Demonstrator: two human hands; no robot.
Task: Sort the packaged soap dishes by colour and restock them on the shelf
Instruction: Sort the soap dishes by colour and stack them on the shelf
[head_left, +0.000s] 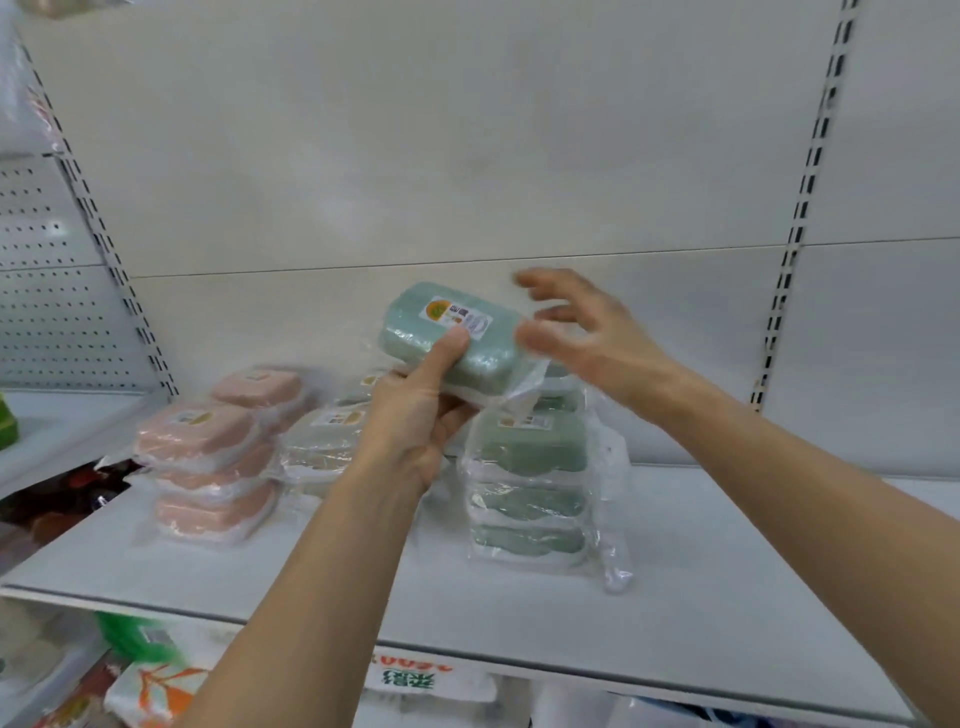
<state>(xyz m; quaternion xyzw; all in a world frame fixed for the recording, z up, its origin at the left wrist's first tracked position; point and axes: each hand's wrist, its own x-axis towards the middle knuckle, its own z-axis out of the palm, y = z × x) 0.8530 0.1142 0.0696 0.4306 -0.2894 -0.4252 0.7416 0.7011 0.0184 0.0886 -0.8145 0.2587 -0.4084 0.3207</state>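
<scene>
Hard to make out: goods on the lower level, lower left, cut off by the frame edge; labels too blurred to read; the right hand smeared by motion.

Pink plastic-wrapped soap dishes (208, 462): stacked at the left of the white metal shelf (322, 587), a second pink stack behind, partly hidden.

Pale grey-green wrapped soap dishes (319, 441): stacked mid-shelf, partly hidden behind the left wrist.

Left hand (415, 421): grips one green wrapped soap dish with a white sticker (452, 332), thumb pressed on its top face, fingers curled under it. The dish is held tilted, above the shelf.

Stack of dark green wrapped soap dishes (530, 488): stands on the shelf just below the held dish, loose wrap trailing to its right.

Right hand (582, 332): fingers spread wide at the held dish's right end; contact cannot be told.

Surroundings: white back panel, slotted uprights at both sides, perforated panel far left.
</scene>
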